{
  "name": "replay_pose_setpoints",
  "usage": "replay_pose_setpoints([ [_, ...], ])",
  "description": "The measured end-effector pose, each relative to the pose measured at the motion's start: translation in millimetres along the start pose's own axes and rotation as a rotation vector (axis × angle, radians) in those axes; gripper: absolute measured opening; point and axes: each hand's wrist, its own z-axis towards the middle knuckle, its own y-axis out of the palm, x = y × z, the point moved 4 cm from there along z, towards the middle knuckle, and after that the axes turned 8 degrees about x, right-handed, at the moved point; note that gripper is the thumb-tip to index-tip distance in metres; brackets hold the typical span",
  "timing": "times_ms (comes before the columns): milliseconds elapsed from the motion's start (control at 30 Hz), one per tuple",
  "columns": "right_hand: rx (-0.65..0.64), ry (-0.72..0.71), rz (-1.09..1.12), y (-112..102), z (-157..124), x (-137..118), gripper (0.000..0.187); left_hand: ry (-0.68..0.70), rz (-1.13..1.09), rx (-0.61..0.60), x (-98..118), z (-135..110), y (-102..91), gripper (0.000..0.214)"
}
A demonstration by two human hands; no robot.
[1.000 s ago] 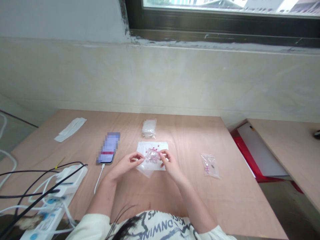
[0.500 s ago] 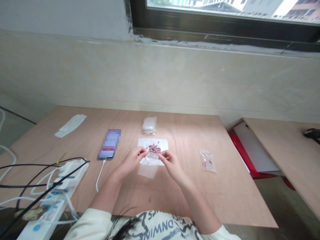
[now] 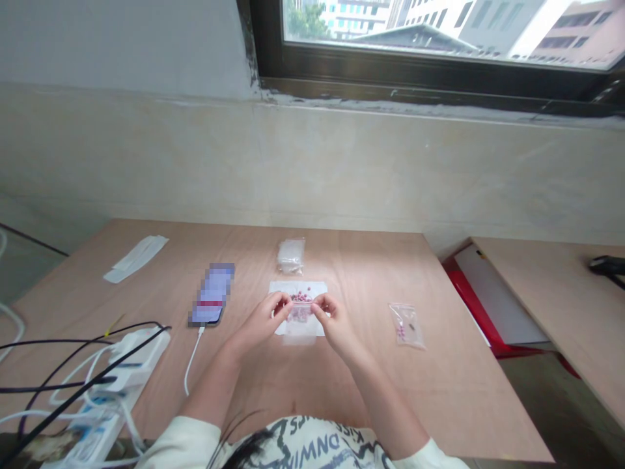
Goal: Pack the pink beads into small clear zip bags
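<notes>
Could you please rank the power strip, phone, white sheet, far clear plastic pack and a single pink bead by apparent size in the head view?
Largest to smallest:
Power strip, partly covered by cables
White sheet, partly covered
Phone
Clear plastic pack
Single pink bead

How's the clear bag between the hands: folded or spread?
Spread: the clear bag has its pink strip running straight between left hand and right hand.

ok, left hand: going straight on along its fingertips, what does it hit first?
The clear bag pinched at the left hand's own fingertips; past that, probably the right hand opposite, though depth is hard to judge.
</notes>
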Motion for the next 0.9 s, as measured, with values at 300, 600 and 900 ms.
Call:
replay_pose_setpoints([
  [300,-0.094,0.151,0.180,13.1,-12.2,6.5,0.019,0.026,-0.001,-0.031,-2.5,-3.1,5.6,0.019],
  [600,-0.043,0.184,0.221,9.8,-9.4,15.3,0.020,-0.065,-0.028,-0.081,-7.4,-8.1,11.2,0.019],
  [900,-0.093,0.281,0.363,10.7,-1.2,8.7,0.025,-0.038,-0.058,-0.020,-5.3,4.3,2.8,0.021],
])
